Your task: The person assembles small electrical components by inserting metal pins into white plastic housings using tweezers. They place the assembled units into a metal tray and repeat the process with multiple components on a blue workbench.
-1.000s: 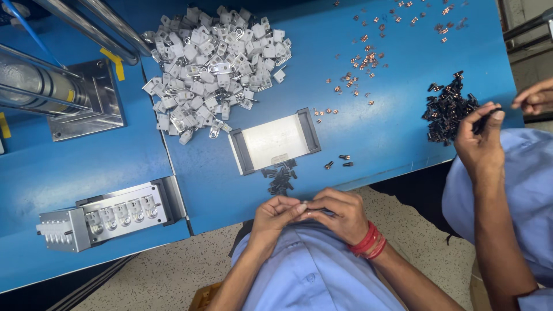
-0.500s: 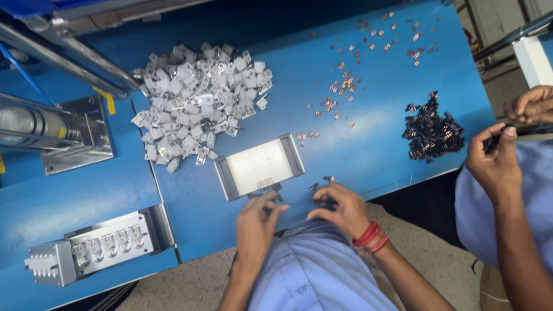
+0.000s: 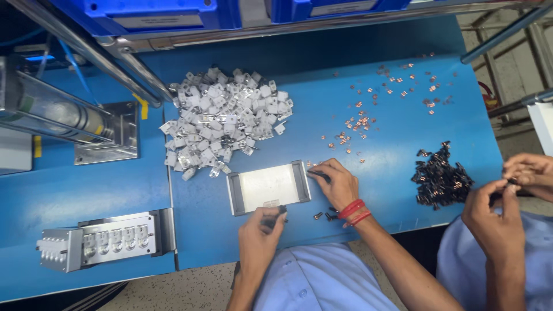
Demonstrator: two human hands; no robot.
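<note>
The blue worktable (image 3: 403, 132) fills my view, and I work at its near edge. At ten o'clock from my hands lies the big heap of white plastic housings (image 3: 224, 124); at nine o'clock, low on the left, sits the metal fixture block (image 3: 103, 245) with its row of pockets. At three o'clock, by a co-worker's hands (image 3: 507, 201), is a pile of small black parts (image 3: 440, 178), and at one o'clock copper contacts (image 3: 368, 118) lie scattered.

Straight ahead, at twelve o'clock, lies the small white tray (image 3: 269, 185) with grey end rails, flat on the table. My left hand (image 3: 260, 230) is at its six o'clock edge, fingers pinched together on a small dark piece (image 3: 275, 214) just beside the rim. My right hand (image 3: 340, 183), red thread at the wrist, rests at the tray's three o'clock end, fingertips closed near the rail; whether they clamp anything I cannot tell. A few loose dark screws (image 3: 325, 216) lie at five o'clock from the tray.

I judge this as the picking-up and fitting step at the tray. The next move likely calls for a fine pinch and steady alignment of the small piece
</note>
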